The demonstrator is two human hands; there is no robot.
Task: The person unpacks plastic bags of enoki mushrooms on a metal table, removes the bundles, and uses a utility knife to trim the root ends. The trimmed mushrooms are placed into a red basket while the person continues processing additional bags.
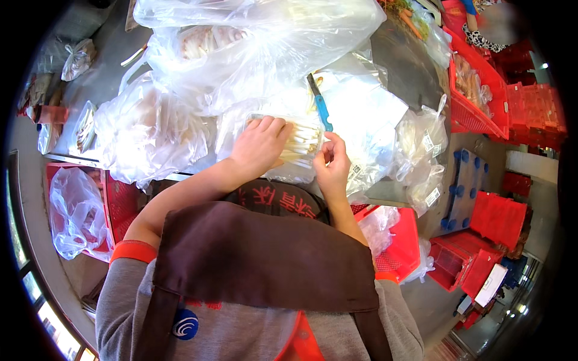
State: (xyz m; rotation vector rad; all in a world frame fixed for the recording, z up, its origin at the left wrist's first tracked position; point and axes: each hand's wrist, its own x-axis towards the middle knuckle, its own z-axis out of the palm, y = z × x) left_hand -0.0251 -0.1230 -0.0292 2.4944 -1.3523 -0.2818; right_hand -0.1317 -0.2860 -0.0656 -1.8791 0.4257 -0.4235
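Observation:
Pale, slender vegetable stalks (301,141) lie side by side in a clear plastic tray before me. My left hand (266,142) rests over the tray's left part, its fingers bent on the stalks; whether it grips any cannot be told. At the tray's right edge is my right hand (332,158), thumb and forefinger curled near each other, with no held thing plainly visible. Just above it lies a knife with a blue handle (321,110), its dark blade pointing away from me, on bright clear plastic sheets (370,117).
Large clear plastic bags (266,49) cover the table's far side, and a bulging bag (146,128) lies left. Labelled bags (417,140) sit at the right edge. Red crates (399,243) stand below the table and farther right. Another person's arm (472,20) shows at top right.

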